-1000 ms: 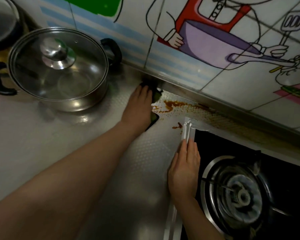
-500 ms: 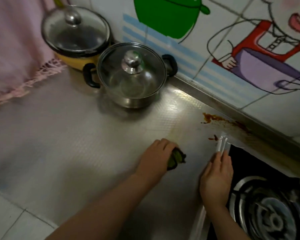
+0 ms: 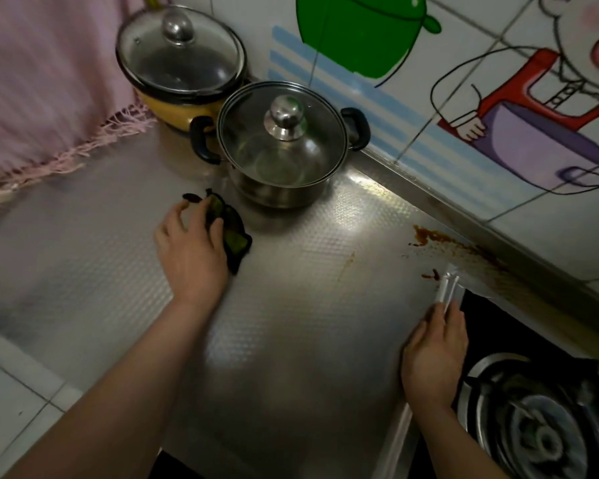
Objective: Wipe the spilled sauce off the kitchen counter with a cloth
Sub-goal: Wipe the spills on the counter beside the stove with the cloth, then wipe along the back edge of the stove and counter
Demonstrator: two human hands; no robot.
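A dark green and black cloth [image 3: 234,236] lies on the foil-covered counter [image 3: 308,323], just in front of the steel pot. My left hand [image 3: 191,250] rests on the cloth with fingers curled over it. Brown sauce [image 3: 440,238] is smeared along the counter's back edge by the wall, with a small blob [image 3: 431,275] near the stove corner and a faint streak [image 3: 346,266] toward the middle. My right hand [image 3: 434,350] lies flat on the foil's edge beside the stove, fingers together, holding nothing.
A steel pot with a glass lid [image 3: 281,146] stands at the back, a yellow lidded pot [image 3: 180,67] behind it. A black gas stove [image 3: 540,409] fills the right. A pink fringed fabric [image 3: 42,108] hangs at left. The tiled wall [image 3: 464,98] runs behind.
My left hand has drawn the cloth away from the sauce, leftward across the counter to the front of the steel pot. The right hand has stayed on the foil's edge.
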